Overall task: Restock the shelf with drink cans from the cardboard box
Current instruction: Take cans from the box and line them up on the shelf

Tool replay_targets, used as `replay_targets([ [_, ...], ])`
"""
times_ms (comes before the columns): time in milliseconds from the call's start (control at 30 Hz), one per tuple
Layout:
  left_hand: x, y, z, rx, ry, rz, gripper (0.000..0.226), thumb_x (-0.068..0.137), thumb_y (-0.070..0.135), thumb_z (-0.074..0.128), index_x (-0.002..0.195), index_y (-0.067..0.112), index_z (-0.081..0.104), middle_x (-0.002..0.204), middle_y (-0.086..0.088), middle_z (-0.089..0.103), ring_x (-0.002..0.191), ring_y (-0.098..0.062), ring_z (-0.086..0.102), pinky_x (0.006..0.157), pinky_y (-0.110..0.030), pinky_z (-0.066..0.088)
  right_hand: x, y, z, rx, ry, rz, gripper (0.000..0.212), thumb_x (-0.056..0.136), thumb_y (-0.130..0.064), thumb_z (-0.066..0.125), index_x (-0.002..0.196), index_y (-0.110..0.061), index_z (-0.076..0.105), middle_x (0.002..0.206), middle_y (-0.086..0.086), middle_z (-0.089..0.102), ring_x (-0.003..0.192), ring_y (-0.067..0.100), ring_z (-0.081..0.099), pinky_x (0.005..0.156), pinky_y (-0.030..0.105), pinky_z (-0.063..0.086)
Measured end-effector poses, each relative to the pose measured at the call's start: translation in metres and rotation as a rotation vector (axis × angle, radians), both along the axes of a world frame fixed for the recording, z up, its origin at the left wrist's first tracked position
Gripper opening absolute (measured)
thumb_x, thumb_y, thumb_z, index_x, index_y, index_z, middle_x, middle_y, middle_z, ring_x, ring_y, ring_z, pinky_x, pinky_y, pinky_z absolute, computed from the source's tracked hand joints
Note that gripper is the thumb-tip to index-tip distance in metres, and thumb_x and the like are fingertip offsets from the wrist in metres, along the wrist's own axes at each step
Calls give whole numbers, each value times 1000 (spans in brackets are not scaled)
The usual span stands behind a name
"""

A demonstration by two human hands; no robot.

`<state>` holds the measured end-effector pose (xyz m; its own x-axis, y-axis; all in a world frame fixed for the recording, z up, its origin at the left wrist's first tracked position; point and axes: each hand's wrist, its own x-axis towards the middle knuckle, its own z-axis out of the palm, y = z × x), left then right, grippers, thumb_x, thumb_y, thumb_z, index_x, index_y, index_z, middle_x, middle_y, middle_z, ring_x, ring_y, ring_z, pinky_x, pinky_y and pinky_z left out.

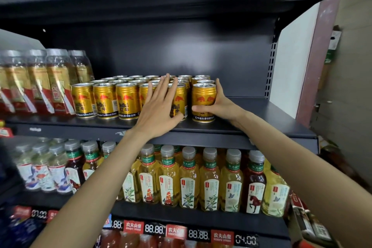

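The dark metal shelf [251, 116] carries upright gold cans [126, 100] beside wrapped bottles [40, 80].

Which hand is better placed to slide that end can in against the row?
Right. The right hand already wraps the end can, which stands slightly apart on the shelf. The left hand lies flat against neighbouring cans.

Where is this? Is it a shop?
Most likely a shop's drinks aisle. Gold cans stand in rows on a dark shelf, bottles fill the shelf below, and price tags run along its edge.
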<state>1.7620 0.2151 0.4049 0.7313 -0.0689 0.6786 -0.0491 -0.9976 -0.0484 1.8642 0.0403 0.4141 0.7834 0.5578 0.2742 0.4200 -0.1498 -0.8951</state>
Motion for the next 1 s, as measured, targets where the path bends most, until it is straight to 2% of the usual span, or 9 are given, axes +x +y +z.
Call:
replay_targets([
  [167, 3, 3, 0, 11, -8, -27, 92, 88, 43, 54, 148, 20, -11, 156, -6, -17, 143, -17, -19, 113, -34, -17, -7, 13, 3, -57, -57, -28, 132, 68, -33, 81, 143, -24, -27, 151, 2, 29, 138, 21, 30, 115, 45, 26],
  [367, 3, -4, -1, 28, -59, -36, 105, 74, 70, 54, 147, 29, -11, 155, -6, -20, 142, -20, -22, 111, -37, -19, -14, -17, 21, -227, -71, 181, 111, 80, -36, 64, 144, -26, -25, 138, -13, 28, 128, 7, 32, 103, 27, 28],
  [500, 7, -25, 2, 59, -99, -48, 100, 72, 74, 52, 149, 32, 3, 158, -3, -4, 145, -19, -11, 113, -45, -15, 4, -46, 41, -182, -135, 87, 69, 95, -32, 48, 150, -33, 6, 158, -5, 13, 142, 19, 23, 114, 45, 26],
  [567, 11, -34, 2, 87, -105, -57, 97, 71, 72, 56, 148, 33, 11, 158, -3, 6, 146, -20, -3, 113, -48, -12, 19, -47, 44, -230, -396, -46, 60, 94, -17, 52, 147, -29, 26, 155, 0, 26, 141, 20, 28, 111, 37, 32],
  [633, 15, -37, 2, 112, -110, -42, 93, 72, 66, 61, 147, 33, 18, 156, -3, 17, 145, -20, 6, 114, -51, -10, 32, -39, 45, -326, -582, -111, 57, 91, -12, 58, 143, -25, 37, 148, 5, 40, 136, 21, 37, 109, 29, 33],
  [667, 16, -37, 1, 117, -110, -32, 91, 72, 63, 64, 146, 33, 19, 154, -2, 23, 144, -20, 11, 115, -52, -8, 37, -34, 45, -345, -585, -124, 53, 90, -13, 60, 140, -23, 43, 144, 7, 45, 130, 23, 44, 106, 32, 38],
  [733, 16, -36, 0, 105, -113, -29, 91, 72, 59, 67, 146, 33, 20, 151, -1, 30, 142, -20, 20, 116, -54, -1, 41, -26, 46, -318, -458, -112, 39, 91, -12, 59, 129, -16, 54, 131, 10, 53, 113, 25, 57, 92, 39, 52],
  [833, 16, -35, -1, 92, -124, -44, 90, 72, 56, 69, 146, 32, 23, 148, -1, 34, 140, -21, 24, 116, -54, 3, 41, -16, 48, -199, -269, -60, 20, 89, -6, 60, 108, -9, 61, 106, 11, 60, 92, 21, 63, 73, 32, 59],
  [1000, 16, -35, -3, 84, -132, -45, 90, 72, 56, 68, 146, 32, 23, 148, 1, 33, 140, -20, 24, 116, -52, 1, 49, -9, 50, -135, -220, -82, 12, 84, -4, 66, 88, -16, 64, 95, 11, 62, 77, 20, 66, 70, 25, 58],
])
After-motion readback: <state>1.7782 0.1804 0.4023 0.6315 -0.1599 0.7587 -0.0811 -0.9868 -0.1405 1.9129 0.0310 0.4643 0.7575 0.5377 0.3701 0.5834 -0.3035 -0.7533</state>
